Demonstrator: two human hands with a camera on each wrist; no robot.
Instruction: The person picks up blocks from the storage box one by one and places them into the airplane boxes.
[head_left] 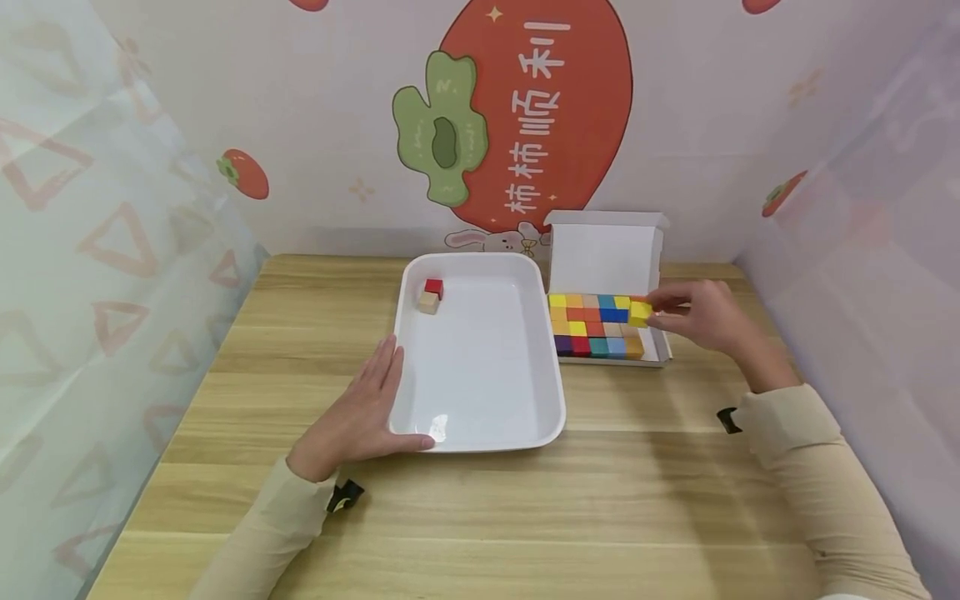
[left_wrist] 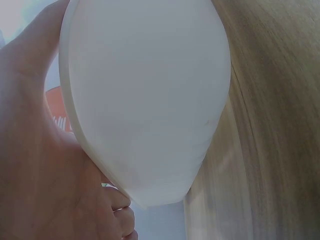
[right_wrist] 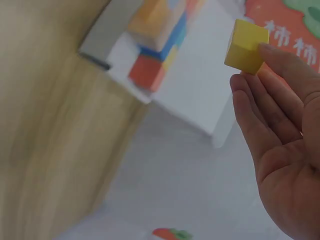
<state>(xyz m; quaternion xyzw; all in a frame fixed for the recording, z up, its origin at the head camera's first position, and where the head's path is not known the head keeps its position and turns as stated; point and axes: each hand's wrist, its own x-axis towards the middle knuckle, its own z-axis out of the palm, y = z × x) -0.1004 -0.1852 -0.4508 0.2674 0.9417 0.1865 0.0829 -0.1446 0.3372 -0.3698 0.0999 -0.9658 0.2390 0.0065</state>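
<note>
My right hand (head_left: 708, 315) pinches a yellow cube (right_wrist: 246, 47) between thumb and fingertips, just above the right part of a white cardboard box (head_left: 663, 346). Rows of coloured cubes (head_left: 591, 326) fill much of that box. To its left lies a white tray (head_left: 480, 375), where a red cube (head_left: 434, 287) and a plain wooden cube (head_left: 428, 302) touch near the far left corner. My left hand (head_left: 360, 417) rests on the tray's near left corner, fingers along the left rim and thumb on the front rim. In the left wrist view the tray's outer wall (left_wrist: 150, 100) fills the middle.
The box's raised lid (head_left: 606, 254) stands against the patterned back wall (head_left: 330, 125). Wooden tabletop (head_left: 510, 525) extends in front of the tray and box. Printed fabric walls (head_left: 862, 217) close off both sides.
</note>
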